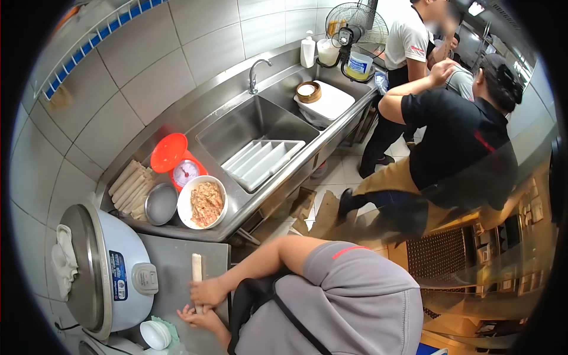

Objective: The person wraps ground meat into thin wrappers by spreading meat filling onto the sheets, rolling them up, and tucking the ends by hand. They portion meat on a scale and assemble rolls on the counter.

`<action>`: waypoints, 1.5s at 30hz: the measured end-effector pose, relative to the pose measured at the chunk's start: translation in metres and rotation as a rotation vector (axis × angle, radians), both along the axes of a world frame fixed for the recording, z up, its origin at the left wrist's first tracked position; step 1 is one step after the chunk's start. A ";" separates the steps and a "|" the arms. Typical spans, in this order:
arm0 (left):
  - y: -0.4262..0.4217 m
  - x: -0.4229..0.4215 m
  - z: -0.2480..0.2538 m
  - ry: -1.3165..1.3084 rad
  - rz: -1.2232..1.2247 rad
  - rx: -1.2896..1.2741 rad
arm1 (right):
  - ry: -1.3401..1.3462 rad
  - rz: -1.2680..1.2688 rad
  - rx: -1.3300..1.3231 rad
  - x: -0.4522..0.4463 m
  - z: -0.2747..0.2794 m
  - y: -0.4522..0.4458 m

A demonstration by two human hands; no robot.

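A pale, slender roll stands out from my right hand, whose fingers are wrapped round it above the grey metal table. Just below, my left hand holds the lower end of the same roll, palm turned up and fingers curled. Similar pale rolls are stacked on the steel counter. Beside them are a round metal pan, a white bowl of minced filling and a red scale with a red dish.
A large rice cooker stands at the left, with small white bowls near it. The double sink holds a white slotted tray. A fan is at its far end. Several people stand at the upper right.
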State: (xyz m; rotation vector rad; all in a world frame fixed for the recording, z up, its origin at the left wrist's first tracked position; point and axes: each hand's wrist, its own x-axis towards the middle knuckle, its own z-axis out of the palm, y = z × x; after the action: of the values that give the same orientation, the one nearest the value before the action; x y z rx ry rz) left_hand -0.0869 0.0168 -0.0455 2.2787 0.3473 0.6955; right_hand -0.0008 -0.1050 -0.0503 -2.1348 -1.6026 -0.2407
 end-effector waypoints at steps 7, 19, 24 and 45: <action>0.002 -0.005 0.000 -0.032 -0.013 0.059 | 0.090 0.079 0.067 0.020 -0.002 -0.028; -0.027 0.013 0.044 0.163 -0.282 0.381 | -0.022 -0.085 -0.147 0.063 0.015 -0.061; -0.013 0.032 0.047 0.299 -0.461 0.229 | 0.039 -0.109 -0.301 0.073 0.023 -0.055; -0.080 0.140 0.168 0.459 -0.956 0.023 | 1.082 0.052 0.212 0.072 0.080 -0.189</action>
State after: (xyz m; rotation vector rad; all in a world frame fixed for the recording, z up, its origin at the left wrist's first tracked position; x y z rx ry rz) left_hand 0.0526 -0.0633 0.1226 2.2489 -0.5357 -0.3121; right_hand 0.0716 -0.2942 0.0301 -1.5648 -0.9098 0.6351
